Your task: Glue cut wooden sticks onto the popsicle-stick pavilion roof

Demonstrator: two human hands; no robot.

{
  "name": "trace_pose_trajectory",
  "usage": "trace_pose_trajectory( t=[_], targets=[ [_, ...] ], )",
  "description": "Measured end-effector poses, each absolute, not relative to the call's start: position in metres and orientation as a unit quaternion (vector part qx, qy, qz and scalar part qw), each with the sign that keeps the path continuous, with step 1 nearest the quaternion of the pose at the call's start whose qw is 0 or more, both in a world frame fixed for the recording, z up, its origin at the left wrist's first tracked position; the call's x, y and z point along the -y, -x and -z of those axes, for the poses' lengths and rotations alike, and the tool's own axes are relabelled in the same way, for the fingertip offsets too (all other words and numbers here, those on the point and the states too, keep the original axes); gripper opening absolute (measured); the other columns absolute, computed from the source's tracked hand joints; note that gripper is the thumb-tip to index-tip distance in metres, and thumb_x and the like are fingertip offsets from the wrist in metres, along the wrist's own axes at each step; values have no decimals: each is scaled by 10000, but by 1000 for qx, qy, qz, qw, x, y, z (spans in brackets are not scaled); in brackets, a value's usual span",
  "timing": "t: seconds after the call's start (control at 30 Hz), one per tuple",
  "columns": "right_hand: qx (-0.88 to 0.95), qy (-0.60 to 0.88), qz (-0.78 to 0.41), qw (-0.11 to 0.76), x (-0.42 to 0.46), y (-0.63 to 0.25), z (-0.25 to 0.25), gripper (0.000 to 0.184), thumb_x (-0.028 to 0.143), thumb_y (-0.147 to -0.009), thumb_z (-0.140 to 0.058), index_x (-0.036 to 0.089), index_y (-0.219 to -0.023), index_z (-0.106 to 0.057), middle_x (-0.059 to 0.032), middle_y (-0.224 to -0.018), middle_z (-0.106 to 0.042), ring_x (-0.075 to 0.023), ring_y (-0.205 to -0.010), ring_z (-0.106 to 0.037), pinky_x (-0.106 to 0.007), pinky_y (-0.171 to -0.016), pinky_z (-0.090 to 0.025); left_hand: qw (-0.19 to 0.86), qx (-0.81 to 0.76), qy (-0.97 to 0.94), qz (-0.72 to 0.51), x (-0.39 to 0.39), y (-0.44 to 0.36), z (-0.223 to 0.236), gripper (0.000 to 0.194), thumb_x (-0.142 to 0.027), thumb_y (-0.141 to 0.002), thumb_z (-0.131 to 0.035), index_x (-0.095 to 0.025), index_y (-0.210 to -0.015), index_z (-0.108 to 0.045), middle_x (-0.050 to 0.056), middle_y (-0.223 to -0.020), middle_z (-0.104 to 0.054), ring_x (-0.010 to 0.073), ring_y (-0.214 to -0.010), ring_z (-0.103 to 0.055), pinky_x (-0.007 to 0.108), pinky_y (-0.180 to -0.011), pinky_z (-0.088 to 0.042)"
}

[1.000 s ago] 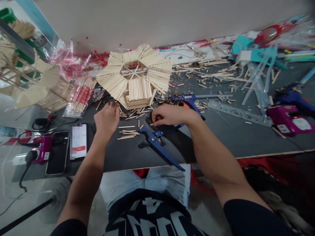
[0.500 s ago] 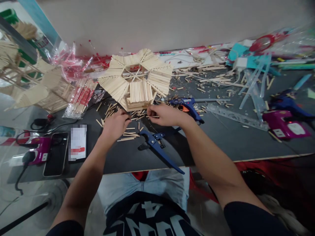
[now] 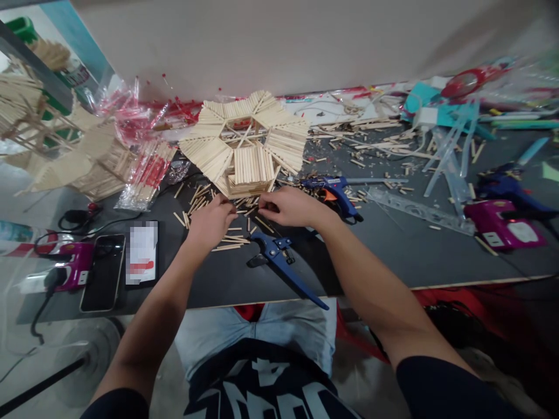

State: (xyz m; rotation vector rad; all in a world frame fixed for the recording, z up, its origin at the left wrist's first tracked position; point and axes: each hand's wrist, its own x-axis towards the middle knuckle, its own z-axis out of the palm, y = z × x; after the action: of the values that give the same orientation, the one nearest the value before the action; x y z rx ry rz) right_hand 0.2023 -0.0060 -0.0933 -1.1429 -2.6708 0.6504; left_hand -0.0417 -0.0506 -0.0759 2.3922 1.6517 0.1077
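Observation:
A model made of thin wooden sticks [image 3: 247, 142], with fan-like panels, stands on the dark table [image 3: 393, 256]. Just in front of it both my hands work among loose short sticks [image 3: 227, 238]. My left hand [image 3: 212, 221] is closed, its fingertips pinched at the pile below the model. My right hand [image 3: 288, 206] is also closed, pinching what looks like a short stick near the model's front edge. Blue cutting pliers [image 3: 279, 262] lie on the table right below my hands.
A blue glue gun [image 3: 334, 189] lies right of my right hand, beside a clear ruler [image 3: 414, 203]. Two phones [image 3: 120, 265] and a purple device [image 3: 72, 265] lie at the left. Another stick model [image 3: 65, 157] and bagged sticks [image 3: 144, 174] sit far left. Clutter fills the right side.
My left hand moved right and down to the stick pile. My right hand lifted from the table toward the model's front. The two hands came close together.

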Motion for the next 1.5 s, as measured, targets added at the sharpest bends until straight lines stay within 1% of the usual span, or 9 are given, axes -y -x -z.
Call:
trace_pose_trajectory(
  t=[0.2, 0.37, 0.5, 0.63, 0.77, 0.93, 1.1, 1.23, 1.5],
  targets=[
    [894, 389, -203, 90, 6, -199, 95, 209, 303, -977, -537, 180, -977, -706, -58, -801, -712, -182, -734, -595, -307, -711, -361, 147, -571, -807, -36, 48, 40, 82, 229, -268, -1030, -529, -147, -1054, -722, 109, -1251, -681, 254, -1095, -686, 364, -916, -538],
    [897, 389, -193, 82, 8, -197, 94, 223, 316, -990, -530, 181, -986, -708, -58, -829, -722, -181, -752, -602, -308, -717, -364, 116, -554, -824, 16, 51, 41, 80, 254, -208, -1058, -416, -132, -1149, -641, 156, -1311, -625, 241, -1013, -709, 306, -743, -517],
    [899, 378, -196, 98, 12, -191, 95, 209, 308, -994, -531, 193, -999, -705, -46, -815, -715, -175, -739, -598, -295, -701, -360, 133, -561, -817, 0, 54, 42, 73, 254, -197, -1074, -377, -136, -1200, -589, 147, -1137, -709, 260, -988, -715, 326, -761, -499],
    [878, 407, -199, 156, 15, -183, 101, 193, 320, -983, -569, 188, -1032, -701, -75, -885, -740, -193, -783, -633, -293, -711, -382, 155, -572, -801, -84, 55, 39, 70, 184, -252, -1063, -468, -189, -1112, -634, 76, -1007, -762, 236, -957, -728, 316, -783, -492],
    [848, 401, -268, 220, 15, -179, 110, 286, 445, -970, -629, 190, -1088, -681, -66, -853, -734, -179, -725, -630, -289, -695, -416, 251, -559, -761, -214, 59, 34, 74, 119, -301, -1012, -597, -216, -1068, -659, 30, -993, -790, 213, -956, -759, 299, -799, -525],
    [815, 413, -295, 280, 17, -178, 113, 420, 529, -940, -652, 186, -1181, -640, -73, -894, -724, -168, -697, -616, -305, -681, -448, 411, -525, -663, -341, 59, 29, 79, 218, -342, -960, -659, -181, -1102, -698, 74, -1099, -804, 205, -992, -780, 290, -842, -569],
    [782, 453, -280, 323, 21, -175, 110, 516, 596, -868, -723, 195, -1172, -609, -85, -906, -737, -173, -642, -600, -338, -667, -470, 529, -528, -551, -371, 54, 27, 80, 358, -421, -896, -721, -129, -1103, -708, 124, -1022, -818, 218, -930, -779, 289, -727, -587],
    [793, 427, -273, 339, 24, -174, 109, 515, 540, -879, -719, 197, -1244, -602, -89, -980, -741, -161, -623, -608, -334, -660, -475, 601, -499, -491, -385, 52, 27, 83, 378, -422, -875, -748, -125, -1092, -663, 138, -1057, -815, 202, -946, -776, 251, -695, -578],
    [814, 368, -266, 362, 22, -177, 112, 663, 596, -833, -776, 211, -1334, -575, -99, -1103, -736, -167, -681, -640, -337, -710, -520, 647, -481, -464, -366, 53, 26, 79, 411, -454, -853, -777, -142, -1061, -610, 116, -992, -816, 149, -803, -752, 231, -680, -552]
  ],
)
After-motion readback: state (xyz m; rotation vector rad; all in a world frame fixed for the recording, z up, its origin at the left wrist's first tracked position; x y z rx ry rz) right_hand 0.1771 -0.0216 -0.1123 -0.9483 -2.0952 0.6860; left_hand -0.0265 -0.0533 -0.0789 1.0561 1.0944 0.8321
